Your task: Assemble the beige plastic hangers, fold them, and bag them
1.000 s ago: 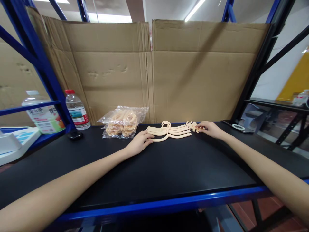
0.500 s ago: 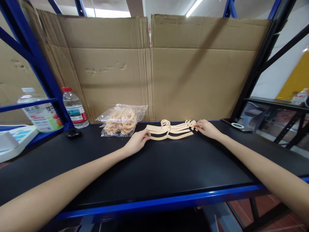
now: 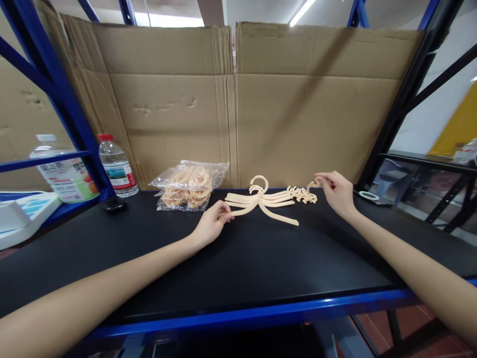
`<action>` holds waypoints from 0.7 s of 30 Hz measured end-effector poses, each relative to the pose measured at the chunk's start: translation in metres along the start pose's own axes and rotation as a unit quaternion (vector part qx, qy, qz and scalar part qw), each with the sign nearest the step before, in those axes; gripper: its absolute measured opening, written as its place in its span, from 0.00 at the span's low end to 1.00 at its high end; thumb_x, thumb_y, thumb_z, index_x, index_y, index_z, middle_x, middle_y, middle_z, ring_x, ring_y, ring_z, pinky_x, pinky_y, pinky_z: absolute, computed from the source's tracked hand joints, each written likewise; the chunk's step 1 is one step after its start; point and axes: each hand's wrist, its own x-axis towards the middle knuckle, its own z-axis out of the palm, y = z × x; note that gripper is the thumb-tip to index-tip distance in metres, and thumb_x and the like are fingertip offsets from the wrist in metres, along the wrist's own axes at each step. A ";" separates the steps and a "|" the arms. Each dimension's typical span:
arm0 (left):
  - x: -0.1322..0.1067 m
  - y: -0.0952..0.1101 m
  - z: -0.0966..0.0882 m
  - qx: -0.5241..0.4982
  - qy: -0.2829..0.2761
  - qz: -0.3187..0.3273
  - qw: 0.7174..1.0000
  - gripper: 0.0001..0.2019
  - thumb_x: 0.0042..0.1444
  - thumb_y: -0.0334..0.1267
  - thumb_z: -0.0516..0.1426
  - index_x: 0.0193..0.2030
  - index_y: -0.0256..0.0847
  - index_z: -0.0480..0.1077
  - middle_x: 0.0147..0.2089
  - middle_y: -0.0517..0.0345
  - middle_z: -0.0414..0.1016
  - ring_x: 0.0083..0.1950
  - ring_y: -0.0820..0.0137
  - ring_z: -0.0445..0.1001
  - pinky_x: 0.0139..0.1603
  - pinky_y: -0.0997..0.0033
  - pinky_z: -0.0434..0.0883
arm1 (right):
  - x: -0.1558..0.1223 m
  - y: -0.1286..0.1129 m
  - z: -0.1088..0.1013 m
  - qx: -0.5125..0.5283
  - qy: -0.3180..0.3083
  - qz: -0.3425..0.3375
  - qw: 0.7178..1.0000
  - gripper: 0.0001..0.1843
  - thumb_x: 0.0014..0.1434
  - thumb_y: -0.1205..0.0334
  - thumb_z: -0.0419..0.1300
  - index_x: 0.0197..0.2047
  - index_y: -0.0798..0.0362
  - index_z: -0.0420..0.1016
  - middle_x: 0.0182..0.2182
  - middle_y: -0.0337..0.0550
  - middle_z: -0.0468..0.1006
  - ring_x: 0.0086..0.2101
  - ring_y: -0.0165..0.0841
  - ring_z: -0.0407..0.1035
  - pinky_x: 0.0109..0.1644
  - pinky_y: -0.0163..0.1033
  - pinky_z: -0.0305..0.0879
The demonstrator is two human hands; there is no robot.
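Observation:
A stack of cream plastic hangers (image 3: 268, 199) lies at the back of the black shelf top (image 3: 231, 263). My left hand (image 3: 210, 224) pinches the left arm of one hanger, which is lifted off the stack, its hook raised and its right arm angled down onto the surface. My right hand (image 3: 337, 191) is raised, fingers pinched on a small cream hook piece (image 3: 312, 185) just above a pile of like pieces (image 3: 303, 195) at the stack's right end.
A clear bag of cream rings (image 3: 190, 185) lies left of the hangers. Two bottles (image 3: 116, 166) and a small black object (image 3: 114, 205) stand at the far left by a blue post. Cardboard sheets (image 3: 238, 104) wall the back. A white ring (image 3: 368, 196) rests at the right.
My left hand has pulled one hanger up and away from the stack. My right hand has risen from the small pieces with one of them pinched in its fingers.

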 end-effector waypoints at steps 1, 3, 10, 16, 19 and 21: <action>-0.001 0.001 0.001 -0.005 0.006 -0.006 1.000 0.05 0.52 0.38 0.53 0.32 0.41 0.60 0.31 0.57 0.72 0.35 0.68 0.72 0.39 0.66 0.68 | -0.002 -0.009 -0.002 0.040 0.000 0.028 0.999 0.15 0.62 0.53 0.52 0.40 0.51 0.77 0.23 0.40 0.66 0.24 0.32 0.61 0.28 0.39 0.59; -0.003 0.002 0.002 -0.011 0.019 -0.016 1.000 0.05 0.52 0.38 0.53 0.32 0.41 0.60 0.31 0.57 0.72 0.35 0.67 0.72 0.39 0.66 0.68 | -0.007 -0.026 -0.003 0.137 -0.014 0.089 0.986 0.16 0.61 0.51 0.53 0.42 0.51 0.75 0.19 0.37 0.65 0.20 0.30 0.59 0.25 0.37 0.57; -0.011 0.004 0.000 -0.033 0.088 -0.026 0.995 0.06 0.52 0.39 0.54 0.32 0.40 0.61 0.32 0.58 0.72 0.38 0.66 0.73 0.41 0.65 0.67 | -0.022 -0.069 0.007 0.316 -0.154 0.204 0.914 0.19 0.55 0.47 0.60 0.40 0.53 0.73 0.26 0.44 0.78 0.25 0.34 0.73 0.23 0.35 0.62; -0.013 0.004 -0.002 -0.053 0.101 -0.028 0.993 0.06 0.51 0.38 0.55 0.32 0.40 0.61 0.32 0.57 0.72 0.39 0.66 0.73 0.42 0.65 0.68 | -0.027 -0.070 0.012 0.376 -0.169 0.308 0.857 0.19 0.48 0.48 0.66 0.36 0.55 0.74 0.32 0.48 0.79 0.28 0.32 0.72 0.29 0.36 0.67; -0.013 0.005 -0.001 -0.055 0.102 -0.031 0.993 0.05 0.50 0.36 0.55 0.32 0.40 0.61 0.32 0.58 0.72 0.39 0.66 0.74 0.43 0.65 0.68 | -0.028 -0.062 0.014 0.409 -0.155 0.333 0.835 0.21 0.46 0.54 0.69 0.41 0.52 0.71 0.32 0.44 0.78 0.27 0.29 0.69 0.28 0.34 0.65; -0.013 0.005 -0.001 -0.054 0.097 -0.033 0.993 0.05 0.50 0.36 0.55 0.32 0.40 0.61 0.32 0.57 0.72 0.40 0.66 0.74 0.43 0.65 0.68 | -0.028 -0.058 0.014 0.429 -0.163 0.346 0.818 0.20 0.46 0.57 0.68 0.42 0.51 0.71 0.33 0.42 0.77 0.26 0.27 0.67 0.27 0.33 0.64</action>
